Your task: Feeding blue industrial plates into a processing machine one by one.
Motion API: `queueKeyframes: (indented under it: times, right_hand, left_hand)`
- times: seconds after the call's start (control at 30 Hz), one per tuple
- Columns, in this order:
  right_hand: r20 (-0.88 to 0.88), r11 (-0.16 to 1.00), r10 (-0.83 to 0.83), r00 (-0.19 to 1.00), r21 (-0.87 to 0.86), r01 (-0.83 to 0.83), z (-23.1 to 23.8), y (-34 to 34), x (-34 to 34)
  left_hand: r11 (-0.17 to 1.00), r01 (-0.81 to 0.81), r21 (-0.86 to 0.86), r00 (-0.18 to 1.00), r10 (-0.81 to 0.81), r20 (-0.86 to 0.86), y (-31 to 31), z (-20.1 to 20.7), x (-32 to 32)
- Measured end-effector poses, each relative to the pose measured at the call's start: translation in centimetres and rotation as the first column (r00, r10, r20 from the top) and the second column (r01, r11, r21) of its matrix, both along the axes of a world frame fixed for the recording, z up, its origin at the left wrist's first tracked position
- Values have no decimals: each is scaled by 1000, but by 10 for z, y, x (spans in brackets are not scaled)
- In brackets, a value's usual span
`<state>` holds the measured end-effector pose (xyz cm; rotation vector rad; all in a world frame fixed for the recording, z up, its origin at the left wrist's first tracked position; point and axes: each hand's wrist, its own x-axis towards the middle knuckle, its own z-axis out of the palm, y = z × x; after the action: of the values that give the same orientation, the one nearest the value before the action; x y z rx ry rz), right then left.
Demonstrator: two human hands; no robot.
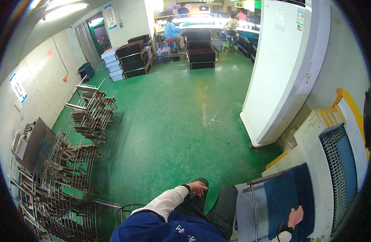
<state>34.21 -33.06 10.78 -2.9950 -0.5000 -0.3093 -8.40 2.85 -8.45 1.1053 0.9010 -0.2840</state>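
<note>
My left hand (198, 188) rests on my left knee, its fingers loosely spread and nothing visible in them. On the right, my right hand (295, 217) is closed at the edge of a dark blue sheet (283, 197), where a second, darker sheet (305, 193) overlaps it. Its fingertips are partly hidden against the sheets. These lie beside my right leg on a stand, next to a paler grey-blue panel (246, 209). A thin metal bar (254, 207) crosses between panel and sheet.
Metal racks (91, 109) stand along the left wall. A tall white cabinet (278, 68) rises at the right, near a machine with a mesh belt (336, 173). Black crates (201, 50) and white bins (113, 66) are farther off. Several people sit at a lit bench (205, 20) across the green floor.
</note>
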Motion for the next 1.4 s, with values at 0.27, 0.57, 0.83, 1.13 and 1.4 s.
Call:
queueKeyframes:
  times: [0.27,0.57,0.83,1.13,1.4]
  right_hand:
    - [7,1000,3,1000,5,-3,1,0,-2]
    - [-5,1000,-9,1000,19,9,5,2,-6]
    - [6,1000,8,1000,7,-8,-2,-3,-1]
    - [-18,1000,-18,1000,-26,17,1,-1,-1]
    - [-8,1000,-13,1000,-13,13,2,0,-3]
  left_hand:
    - [1000,3,14,1000,-3,29,0,1,0]
    - [1000,1,-10,1000,-1,-13,0,7,2]
    - [1000,6,16,1000,-7,13,-1,8,0]
    - [1000,3,19,999,-4,41,-1,10,0]
    - [1000,0,27,999,-1,45,-1,10,0]
